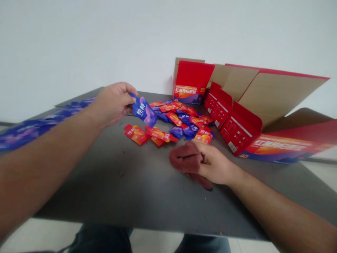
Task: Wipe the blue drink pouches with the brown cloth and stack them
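My left hand (118, 102) pinches a blue-purple pouch (144, 111) by its upper corner, holding it tilted above the table. Wrapped in the fingers of my right hand (214, 163) is a folded brown cloth (185, 157), low over the tabletop. Between and beyond the hands lies a loose pile of red and blue pouches (181, 116). Several red-orange pouches (137, 134) rest in front of that pile, just below the held pouch. The tips of my right fingers are hidden by the cloth.
A long row of blue pouches (34, 128) runs along the left side of the dark table (105, 189). Open red cartons (192, 80) stand at the back and right, with raised flaps. A white wall (92, 42) rises behind the table.
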A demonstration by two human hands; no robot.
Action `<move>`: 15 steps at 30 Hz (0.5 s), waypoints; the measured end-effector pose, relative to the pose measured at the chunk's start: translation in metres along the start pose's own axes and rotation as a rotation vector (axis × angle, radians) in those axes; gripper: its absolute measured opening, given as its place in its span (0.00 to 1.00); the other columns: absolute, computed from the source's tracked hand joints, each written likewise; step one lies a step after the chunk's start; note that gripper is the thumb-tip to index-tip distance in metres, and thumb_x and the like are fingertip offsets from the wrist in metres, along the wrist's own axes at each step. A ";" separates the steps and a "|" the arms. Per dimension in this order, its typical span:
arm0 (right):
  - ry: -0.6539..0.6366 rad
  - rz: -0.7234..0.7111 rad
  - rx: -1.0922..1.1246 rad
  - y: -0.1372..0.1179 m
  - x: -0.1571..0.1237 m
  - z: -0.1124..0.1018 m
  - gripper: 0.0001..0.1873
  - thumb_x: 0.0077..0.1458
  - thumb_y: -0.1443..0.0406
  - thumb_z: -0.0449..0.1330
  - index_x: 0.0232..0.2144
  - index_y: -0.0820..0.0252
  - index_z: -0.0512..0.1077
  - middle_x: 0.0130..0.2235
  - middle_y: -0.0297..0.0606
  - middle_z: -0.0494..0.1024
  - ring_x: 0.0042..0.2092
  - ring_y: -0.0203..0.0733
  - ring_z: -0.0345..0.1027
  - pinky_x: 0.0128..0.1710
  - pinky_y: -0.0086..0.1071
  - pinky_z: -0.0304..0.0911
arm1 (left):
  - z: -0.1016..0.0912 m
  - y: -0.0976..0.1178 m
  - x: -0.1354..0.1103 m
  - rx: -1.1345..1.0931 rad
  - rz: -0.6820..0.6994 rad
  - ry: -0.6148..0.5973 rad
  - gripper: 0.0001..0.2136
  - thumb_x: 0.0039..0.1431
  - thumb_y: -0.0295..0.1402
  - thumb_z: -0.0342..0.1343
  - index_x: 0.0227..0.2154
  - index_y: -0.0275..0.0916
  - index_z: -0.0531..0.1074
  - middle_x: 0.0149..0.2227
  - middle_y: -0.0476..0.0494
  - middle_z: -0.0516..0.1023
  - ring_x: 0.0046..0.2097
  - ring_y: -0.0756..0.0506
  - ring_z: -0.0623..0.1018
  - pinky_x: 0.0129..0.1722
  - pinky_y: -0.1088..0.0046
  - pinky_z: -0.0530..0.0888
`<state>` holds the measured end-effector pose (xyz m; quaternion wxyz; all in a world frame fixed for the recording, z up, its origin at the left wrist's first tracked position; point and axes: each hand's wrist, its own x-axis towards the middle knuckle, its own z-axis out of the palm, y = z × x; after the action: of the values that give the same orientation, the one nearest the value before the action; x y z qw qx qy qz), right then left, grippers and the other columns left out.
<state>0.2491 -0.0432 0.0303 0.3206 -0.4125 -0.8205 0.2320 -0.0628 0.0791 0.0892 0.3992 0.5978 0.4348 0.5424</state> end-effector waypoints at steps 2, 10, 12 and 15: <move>-0.113 -0.097 0.107 0.001 -0.001 0.002 0.09 0.57 0.66 0.67 0.41 0.54 0.80 0.40 0.36 0.80 0.43 0.42 0.75 0.45 0.35 0.71 | 0.014 0.005 -0.020 -0.078 -0.128 -0.096 0.10 0.46 0.17 0.55 0.31 0.36 0.69 0.21 0.53 0.69 0.22 0.54 0.69 0.22 0.80 0.65; -0.270 -0.102 0.311 -0.005 -0.001 0.004 0.13 0.59 0.63 0.70 0.48 0.54 0.80 0.46 0.37 0.81 0.47 0.42 0.75 0.49 0.34 0.70 | 0.067 -0.016 -0.080 -0.222 -0.570 -0.569 0.11 0.40 0.27 0.62 0.31 0.36 0.72 0.26 0.49 0.75 0.23 0.52 0.71 0.21 0.79 0.65; -0.318 -0.078 0.381 -0.008 0.001 0.003 0.13 0.62 0.63 0.68 0.49 0.54 0.80 0.43 0.35 0.82 0.42 0.39 0.76 0.44 0.31 0.71 | 0.077 -0.025 -0.084 -0.197 -0.547 -0.555 0.10 0.41 0.27 0.61 0.31 0.36 0.73 0.25 0.51 0.74 0.23 0.53 0.70 0.22 0.79 0.63; -0.295 -0.026 0.440 -0.008 0.003 0.005 0.14 0.62 0.62 0.67 0.50 0.55 0.79 0.43 0.35 0.82 0.41 0.38 0.76 0.40 0.29 0.71 | 0.084 -0.040 -0.087 -0.190 -0.481 -0.520 0.10 0.45 0.26 0.61 0.34 0.36 0.75 0.29 0.49 0.78 0.28 0.51 0.74 0.28 0.77 0.68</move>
<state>0.2402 -0.0456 0.0328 0.2825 -0.2839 -0.7935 0.4583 0.0145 0.0081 0.0170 0.6664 0.5566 0.3945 0.3008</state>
